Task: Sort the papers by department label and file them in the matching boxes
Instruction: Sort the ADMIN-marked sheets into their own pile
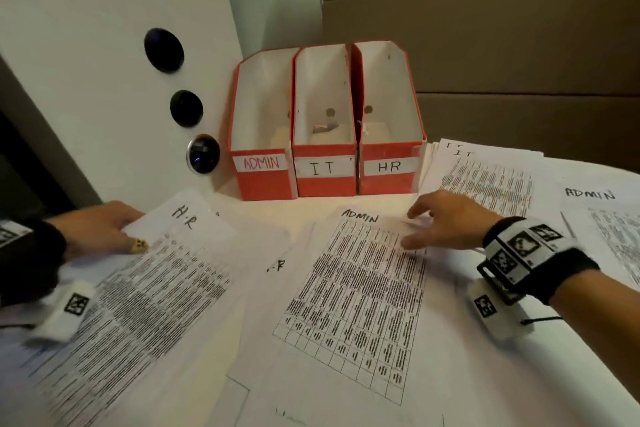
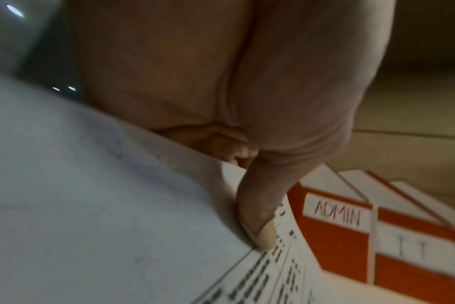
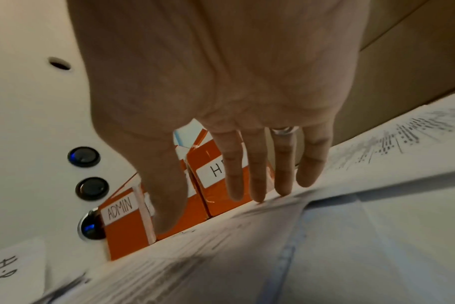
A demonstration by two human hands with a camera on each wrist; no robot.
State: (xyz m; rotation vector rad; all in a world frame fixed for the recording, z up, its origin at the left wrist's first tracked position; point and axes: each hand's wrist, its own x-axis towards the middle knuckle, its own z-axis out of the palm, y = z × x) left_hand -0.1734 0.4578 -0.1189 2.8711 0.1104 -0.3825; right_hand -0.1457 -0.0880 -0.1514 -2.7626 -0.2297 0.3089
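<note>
Still sorting: my left hand (image 1: 100, 229) pinches the HR sheet (image 1: 152, 288); my right hand (image 1: 446, 222), fingers relaxed, reaches over the ADMIN sheet (image 1: 360, 305). Next, the far HR box (image 1: 389, 135).

L hand (image 1: 100, 229), at the left edge of the head view w/ a black wrist strap and white tagged band, pinches a sheet's top corner: thumb (image 2: 260, 216) on top, other fingers curled under. R hand (image 1: 446, 222), centre-right of the frame w/ the same black strap and white tagged band, is palm-down, fingers (image 3: 234, 174) straight and slightly spread, tips touching or just above the paper; silver ring on one finger.
</note>
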